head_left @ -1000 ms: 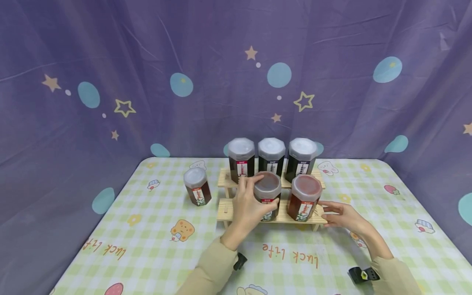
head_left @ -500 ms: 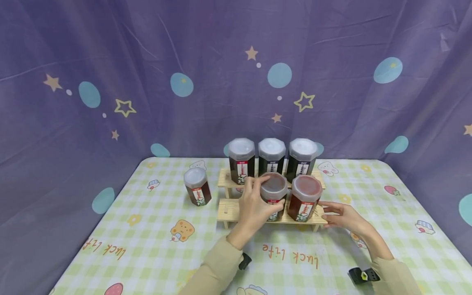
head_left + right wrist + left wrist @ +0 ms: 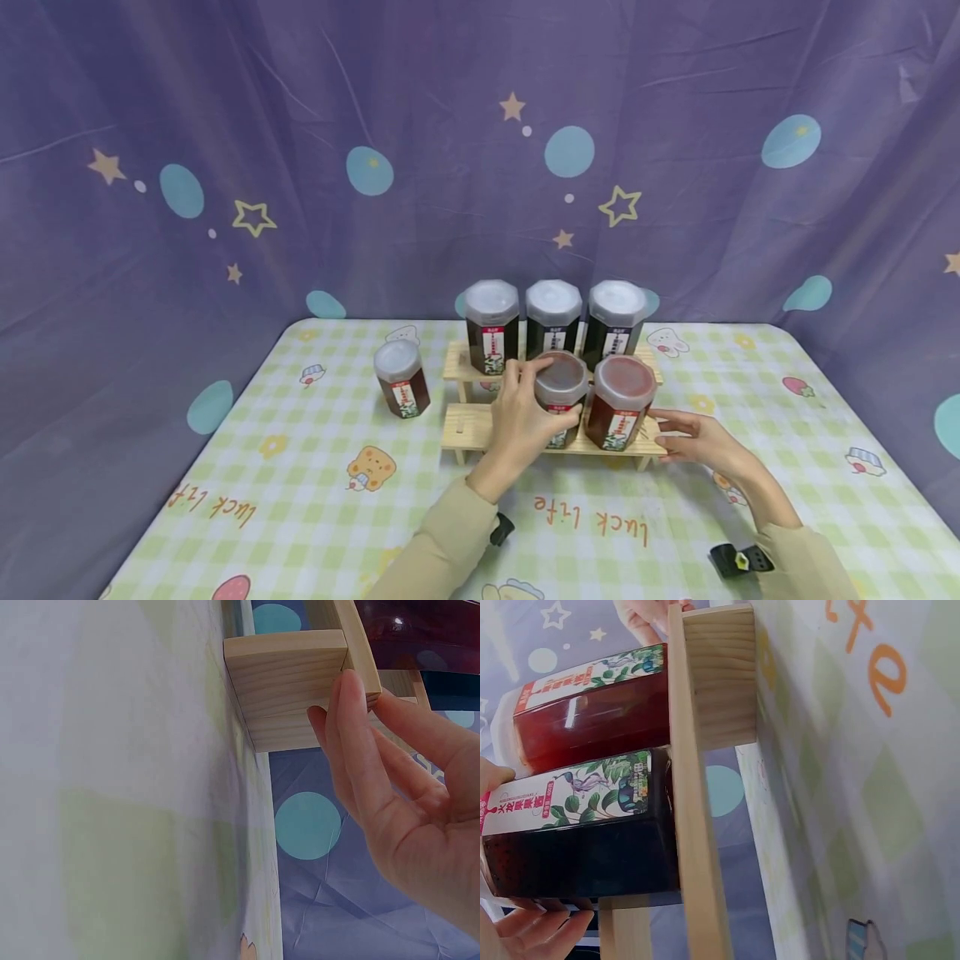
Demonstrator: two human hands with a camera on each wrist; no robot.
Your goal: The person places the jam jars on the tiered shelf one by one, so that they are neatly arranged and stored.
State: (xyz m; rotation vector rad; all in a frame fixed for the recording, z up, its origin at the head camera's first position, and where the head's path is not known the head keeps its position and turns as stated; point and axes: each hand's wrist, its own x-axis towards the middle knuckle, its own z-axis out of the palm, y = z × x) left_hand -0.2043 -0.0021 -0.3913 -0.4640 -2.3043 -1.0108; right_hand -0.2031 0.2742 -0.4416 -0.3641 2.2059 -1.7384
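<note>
A two-tier wooden rack point(image 3: 461, 427) stands on the table. My left hand point(image 3: 517, 421) grips a dark jar point(image 3: 577, 855) with a clear lid, thumb on the near side and fingers at the back. That jar is upright on the lower tier, its base at the board in the left wrist view. Close on its right stands a red-brown jar point(image 3: 611, 417); whether the two touch I cannot tell. At the rack's right end, my right hand point(image 3: 697, 442) pinches the end of the lower board point(image 3: 358, 649) between thumb and fingers.
Three dark jars point(image 3: 553, 321) with pale lids line the upper tier. A single red-brown jar point(image 3: 402, 383) stands on the checked tablecloth point(image 3: 300, 467), left of the rack. Behind the table hangs a purple curtain point(image 3: 435, 242).
My left hand has moved right with the dark jar along the lower tier, bringing it nearer the red-brown jar. My right hand has stayed at the rack's end.
</note>
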